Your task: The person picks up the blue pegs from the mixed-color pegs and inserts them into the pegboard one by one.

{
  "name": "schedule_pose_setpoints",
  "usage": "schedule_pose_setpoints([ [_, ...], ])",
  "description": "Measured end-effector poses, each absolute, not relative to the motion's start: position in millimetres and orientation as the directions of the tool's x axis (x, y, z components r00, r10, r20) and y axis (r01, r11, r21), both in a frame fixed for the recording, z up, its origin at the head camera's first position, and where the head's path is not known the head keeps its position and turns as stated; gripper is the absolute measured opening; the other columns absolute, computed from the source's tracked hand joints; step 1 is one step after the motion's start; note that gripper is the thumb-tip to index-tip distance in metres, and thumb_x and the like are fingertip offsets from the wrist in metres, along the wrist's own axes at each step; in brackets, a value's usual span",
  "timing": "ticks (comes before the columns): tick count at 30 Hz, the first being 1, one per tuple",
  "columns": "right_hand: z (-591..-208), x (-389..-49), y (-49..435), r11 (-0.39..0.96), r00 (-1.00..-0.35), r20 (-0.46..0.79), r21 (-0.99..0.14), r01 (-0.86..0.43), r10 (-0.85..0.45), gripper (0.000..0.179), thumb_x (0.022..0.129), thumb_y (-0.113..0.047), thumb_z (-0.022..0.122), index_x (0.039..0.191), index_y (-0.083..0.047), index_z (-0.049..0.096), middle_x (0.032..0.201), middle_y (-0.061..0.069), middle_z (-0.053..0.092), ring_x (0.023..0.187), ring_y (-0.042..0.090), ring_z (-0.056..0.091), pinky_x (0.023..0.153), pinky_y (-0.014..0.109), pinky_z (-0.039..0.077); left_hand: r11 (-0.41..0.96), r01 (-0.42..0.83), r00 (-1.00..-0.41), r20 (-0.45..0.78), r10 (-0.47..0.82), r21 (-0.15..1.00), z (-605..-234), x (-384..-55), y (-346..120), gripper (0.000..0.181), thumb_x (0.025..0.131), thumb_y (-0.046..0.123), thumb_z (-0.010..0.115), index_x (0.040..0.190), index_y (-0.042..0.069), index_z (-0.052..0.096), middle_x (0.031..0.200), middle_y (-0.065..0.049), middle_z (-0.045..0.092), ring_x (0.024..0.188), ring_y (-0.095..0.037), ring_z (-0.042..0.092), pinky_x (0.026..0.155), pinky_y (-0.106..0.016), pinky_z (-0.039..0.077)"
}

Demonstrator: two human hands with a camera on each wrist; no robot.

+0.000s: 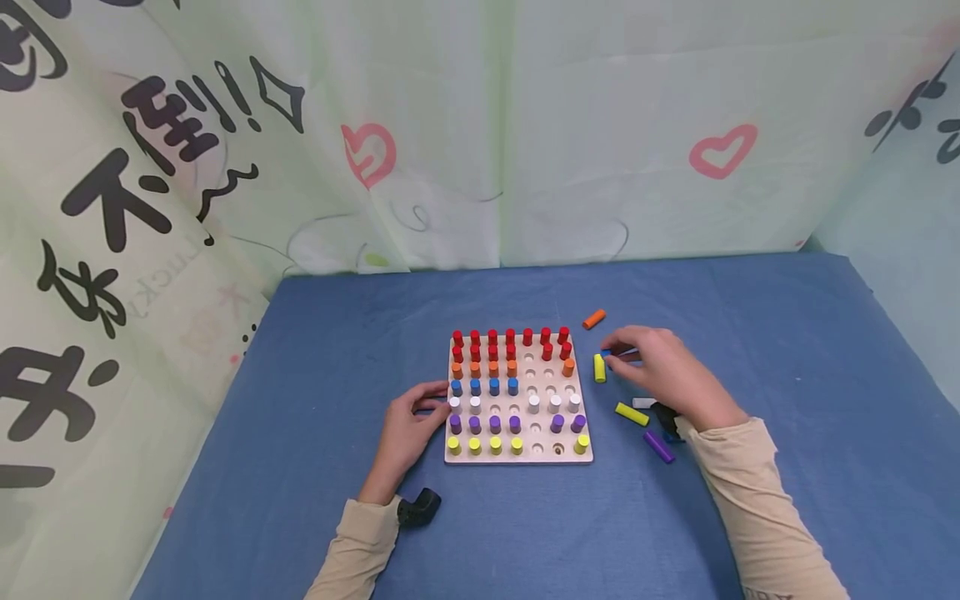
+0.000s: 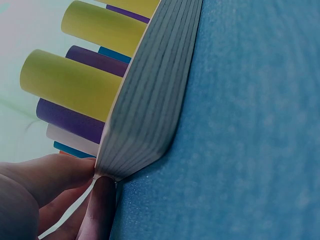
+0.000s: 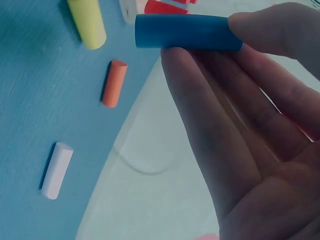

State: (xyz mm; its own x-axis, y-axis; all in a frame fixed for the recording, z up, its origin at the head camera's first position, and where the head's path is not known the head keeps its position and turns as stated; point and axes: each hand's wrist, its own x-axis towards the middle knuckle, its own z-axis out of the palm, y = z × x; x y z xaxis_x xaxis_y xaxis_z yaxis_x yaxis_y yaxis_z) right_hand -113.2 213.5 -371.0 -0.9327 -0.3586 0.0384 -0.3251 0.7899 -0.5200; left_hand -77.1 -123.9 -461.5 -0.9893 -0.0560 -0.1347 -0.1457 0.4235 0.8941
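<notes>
A square wooden pegboard [image 1: 525, 461] carries rows of red, orange, blue, white, purple and yellow pegs, with several holes bare toward its right half. At its left edge is my left hand [image 1: 408, 429], thumb and fingers pinching the side of the board, as the left wrist view shows close up at the corner. To the right of the board, my right hand [image 1: 660, 371] pinches a blue peg [image 3: 187, 32] between thumb and fingertips. The peg lies lengthwise across the fingers in the right wrist view. A yellow peg [image 1: 599, 367] lies just left of that hand.
Loose on the blue cloth right of the board are an orange peg [image 1: 594, 318], another yellow peg [image 1: 632, 414], a white peg [image 1: 643, 402] and a purple peg [image 1: 659, 447]. The right wrist partly covers this group. A printed curtain [image 1: 555, 200] hangs behind the table.
</notes>
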Motion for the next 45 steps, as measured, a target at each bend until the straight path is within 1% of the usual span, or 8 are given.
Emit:
schedule_pose_setpoints([
  [6, -368.0, -112.7, 205.2, 0.757, -0.917, 0.06, -0.546, -0.36, -0.394, 0.02, 0.09, -0.002, 0.068, 0.109, 0.005, 0.07, 0.103, 0.016, 0.072, 0.094, 0.034, 0.071, 0.084, 0.048, 0.057, 0.424, -0.139, -0.99, -0.128, -0.053, 0.895, -460.7, -76.9, -123.9, 0.036, 0.092, 0.015, 0.071, 0.128, 0.012, 0.065, 0.124, -0.007, 0.067, 0.101, -0.02, 0.066, 0.087, -0.036, 0.057],
  [18, -367.1, -114.9, 187.8, 0.738, -0.907, 0.048, -0.564, -0.37, -0.419, 0.021, 0.09, -0.001, 0.068, 0.11, 0.005, 0.069, 0.108, 0.018, 0.071, 0.096, 0.033, 0.071, 0.082, 0.047, 0.058, 0.426, -0.142, -0.99, -0.131, -0.055, 0.894, -460.8, -76.8, -124.5, 0.036, 0.092, 0.015, 0.071, 0.128, 0.012, 0.066, 0.123, -0.007, 0.067, 0.101, -0.02, 0.066, 0.087, -0.036, 0.057],
  [24, -366.3, -115.8, 180.4, 0.734, -0.894, 0.064, -0.546, -0.403, -0.444, 0.019, 0.09, -0.002, 0.069, 0.108, 0.004, 0.07, 0.103, 0.015, 0.072, 0.094, 0.029, 0.071, 0.083, 0.045, 0.058, 0.432, -0.138, -0.99, -0.126, -0.055, 0.891, -460.4, -76.6, -124.5, 0.037, 0.092, 0.015, 0.071, 0.128, 0.012, 0.066, 0.124, -0.007, 0.067, 0.101, -0.02, 0.066, 0.086, -0.035, 0.057],
  [32, -366.0, -117.4, 172.4, 0.702, -0.881, 0.078, -0.574, -0.423, -0.467, 0.019, 0.089, -0.001, 0.07, 0.107, 0.003, 0.07, 0.101, 0.013, 0.072, 0.092, 0.028, 0.072, 0.082, 0.042, 0.059, 0.429, -0.131, -0.991, -0.124, -0.045, 0.894, -460.5, -76.7, -124.7, 0.036, 0.092, 0.015, 0.071, 0.128, 0.011, 0.066, 0.123, -0.008, 0.067, 0.1, -0.02, 0.065, 0.084, -0.034, 0.058],
  [39, -366.3, -120.1, 166.4, 0.707, -0.88, 0.055, -0.572, -0.415, -0.472, 0.021, 0.088, -0.001, 0.071, 0.109, 0.004, 0.07, 0.103, 0.015, 0.072, 0.094, 0.03, 0.072, 0.083, 0.044, 0.058, 0.422, -0.144, -0.99, -0.135, -0.051, 0.895, -460.0, -77.0, -123.4, 0.037, 0.092, 0.015, 0.071, 0.128, 0.012, 0.065, 0.124, -0.007, 0.067, 0.1, -0.02, 0.065, 0.085, -0.036, 0.057],
  [45, -367.9, -120.9, 163.9, 0.689, -0.869, 0.065, -0.582, -0.432, -0.49, 0.019, 0.089, -0.001, 0.07, 0.108, 0.004, 0.07, 0.102, 0.014, 0.072, 0.093, 0.029, 0.072, 0.082, 0.044, 0.059, 0.427, -0.13, -0.992, -0.119, -0.051, 0.895, -462.6, -77.8, -124.5, 0.035, 0.093, 0.014, 0.07, 0.127, 0.011, 0.066, 0.123, -0.009, 0.067, 0.1, -0.021, 0.065, 0.086, -0.036, 0.057],
])
